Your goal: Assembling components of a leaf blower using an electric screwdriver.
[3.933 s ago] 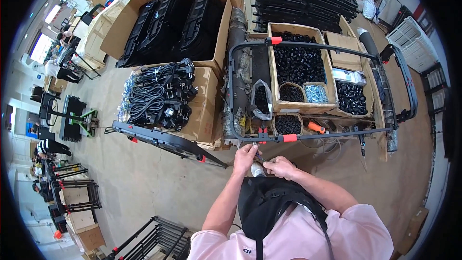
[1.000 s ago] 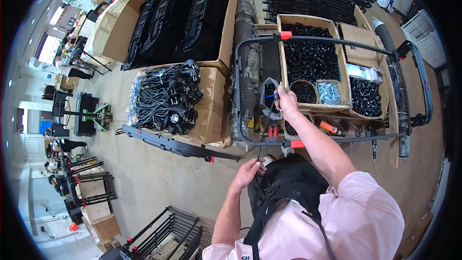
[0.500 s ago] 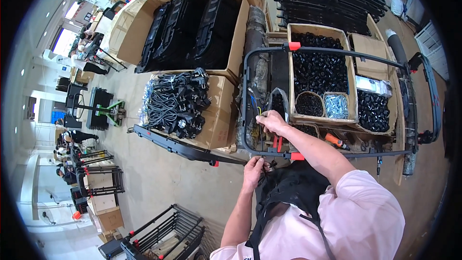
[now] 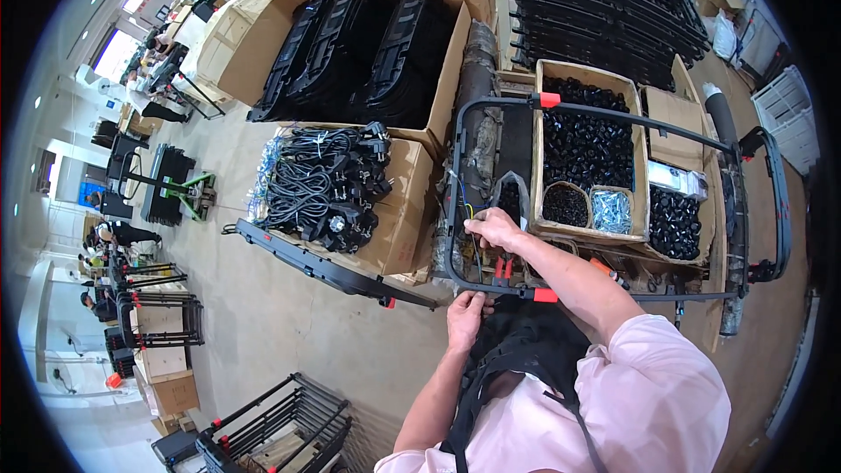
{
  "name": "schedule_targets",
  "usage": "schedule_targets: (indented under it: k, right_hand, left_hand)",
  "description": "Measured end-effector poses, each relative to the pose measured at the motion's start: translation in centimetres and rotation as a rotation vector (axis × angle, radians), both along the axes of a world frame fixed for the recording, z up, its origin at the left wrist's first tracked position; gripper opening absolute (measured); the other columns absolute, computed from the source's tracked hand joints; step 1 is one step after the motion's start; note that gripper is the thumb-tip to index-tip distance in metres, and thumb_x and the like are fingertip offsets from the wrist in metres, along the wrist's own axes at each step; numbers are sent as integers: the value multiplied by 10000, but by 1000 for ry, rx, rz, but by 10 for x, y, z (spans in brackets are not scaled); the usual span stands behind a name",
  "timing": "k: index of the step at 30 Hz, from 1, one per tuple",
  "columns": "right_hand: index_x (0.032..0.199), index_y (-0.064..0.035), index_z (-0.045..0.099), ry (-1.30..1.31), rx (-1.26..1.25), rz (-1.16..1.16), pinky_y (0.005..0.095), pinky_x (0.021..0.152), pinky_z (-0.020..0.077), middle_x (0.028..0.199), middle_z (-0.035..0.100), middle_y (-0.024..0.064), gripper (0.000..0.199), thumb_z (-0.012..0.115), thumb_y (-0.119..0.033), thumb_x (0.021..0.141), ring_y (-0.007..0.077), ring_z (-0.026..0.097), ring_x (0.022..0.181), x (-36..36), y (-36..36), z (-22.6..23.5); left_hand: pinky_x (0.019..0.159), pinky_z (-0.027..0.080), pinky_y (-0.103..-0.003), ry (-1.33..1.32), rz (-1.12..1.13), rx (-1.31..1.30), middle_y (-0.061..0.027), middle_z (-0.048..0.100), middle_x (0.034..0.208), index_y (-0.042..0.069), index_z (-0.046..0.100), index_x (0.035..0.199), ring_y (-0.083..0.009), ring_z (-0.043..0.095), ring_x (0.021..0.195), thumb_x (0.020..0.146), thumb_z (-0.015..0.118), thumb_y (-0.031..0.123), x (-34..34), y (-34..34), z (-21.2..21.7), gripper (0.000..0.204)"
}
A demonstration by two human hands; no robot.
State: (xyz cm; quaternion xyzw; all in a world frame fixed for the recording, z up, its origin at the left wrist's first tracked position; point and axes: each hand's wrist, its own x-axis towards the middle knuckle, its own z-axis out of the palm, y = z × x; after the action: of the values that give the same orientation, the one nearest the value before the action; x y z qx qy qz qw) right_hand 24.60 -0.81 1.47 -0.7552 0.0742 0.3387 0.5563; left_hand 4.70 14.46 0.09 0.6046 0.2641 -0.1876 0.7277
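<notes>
A: Where is the cable [image 4: 470, 208]?

B: Inside the near left corner of the black tube frame [image 4: 631, 122]. Its thin blue and yellow wire ends stick up by the frame's left bar.

A: Who has hold of it?

B: The right hand [image 4: 496, 228] does, with thumb and finger pinched on it just below the colors. The left hand [image 4: 462, 319] is by the frame's near bar. Its thumb and finger are together, and they seem to pinch the cable lower down, but that bit is hard to see.

A: What step is this?

B: I think it's getting the cable lined up with the frame. The next move calls for a soft, firm pinch, and for pointing the wire ends the right way so they don't snag.

A: What's close by?

B: A red two-pronged thing [image 4: 502, 270], maybe plier handles, just below the right hand. A plastic bag of black bits [image 4: 510, 194] is just past that hand. Then come silver screws [image 4: 611, 211] and a box of black knobs [image 4: 587, 127]. Off to the left is a pile of power cords [image 4: 320, 186].
</notes>
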Motion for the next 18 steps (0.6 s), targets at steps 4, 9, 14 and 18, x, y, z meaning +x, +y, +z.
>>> schedule_targets:
  k: [4, 9, 14, 18]
  right_hand:
    - [1136, -17, 784, -66, 40, 276, 341, 743, 581, 963, 783, 130, 367, 745, -282, 886, 157, 737, 767, 30, -40, -9]
    - [973, -2, 778, -507, -732, 568, 444, 803, 561, 987, 799, 165, 247, 645, -134, 813, 312, 768, 905, 54, -67, -17]
    - [933, -178, 814, -737, -1041, 926, 422, 870, 501, 999, 809, 88, 203, 618, -204, 892, 273, 755, 1016, 46, -64, -65]
    - [1023, -194, 834, -688, -1186, 948, 418, 882, 507, 1060, 813, 37, 242, 603, -230, 961, 233, 759, 1021, 42, -37, -98]
  left_hand:
    - [731, 571, -280, 11, 43, -12, -92, 783, 971, -10, 719, 1055, -141, 718, 798, 1083, 622, 196, -2, -6, -2, 230]
    - [745, 588, -303, -1, 85, -3, -113, 786, 969, -31, 711, 1064, -164, 730, 793, 1077, 628, 186, -3, -7, -2, 232]
    - [758, 593, -309, -6, 117, -30, -126, 786, 974, -42, 706, 1066, -170, 733, 800, 1078, 617, 170, -5, -10, -11, 230]
    - [746, 589, -313, 19, 122, -46, -113, 776, 959, -32, 704, 1077, -167, 718, 789, 1078, 613, 157, -6, -8, -12, 211]
